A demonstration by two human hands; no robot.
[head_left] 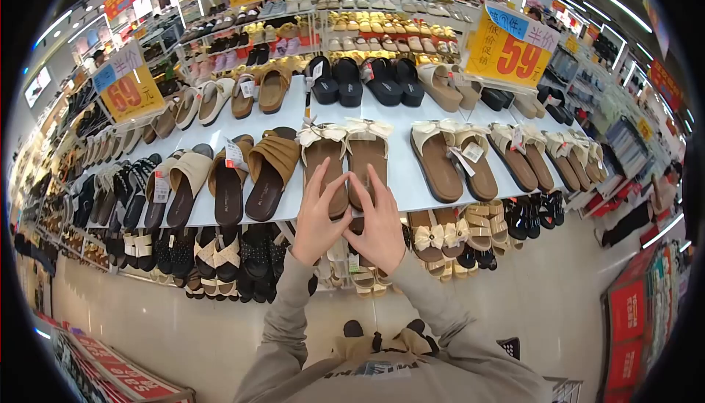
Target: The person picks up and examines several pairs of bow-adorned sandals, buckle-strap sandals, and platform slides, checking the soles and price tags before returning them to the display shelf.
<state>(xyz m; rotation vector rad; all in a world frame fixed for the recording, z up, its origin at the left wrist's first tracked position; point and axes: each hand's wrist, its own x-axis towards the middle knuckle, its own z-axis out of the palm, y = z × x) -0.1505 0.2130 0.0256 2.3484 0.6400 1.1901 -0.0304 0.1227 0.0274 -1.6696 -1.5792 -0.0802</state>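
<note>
A pair of brown-soled slides with cream bows, the left slide [319,155] and the right slide [366,152], lies side by side at the front edge of the white display table. My left hand [317,219] is over the left slide's heel, fingers stretched apart, with brown sole showing between thumb and forefinger. Over the heel of the right slide is my right hand [381,228], its fingers also spread. The tips of both hands come together between the slides, and the thumbs meet just below the heels. Parts of both heels are hidden behind my fingers.
Tan strapped slides [272,166] stand left of the pair; cream-bow slides [435,161] stand right. Black slides [346,84] line the back row. Yellow price signs [512,49] rise above the table [400,161]. More sandals [429,238] fill the shelf below. A red bin [628,315] stands at right.
</note>
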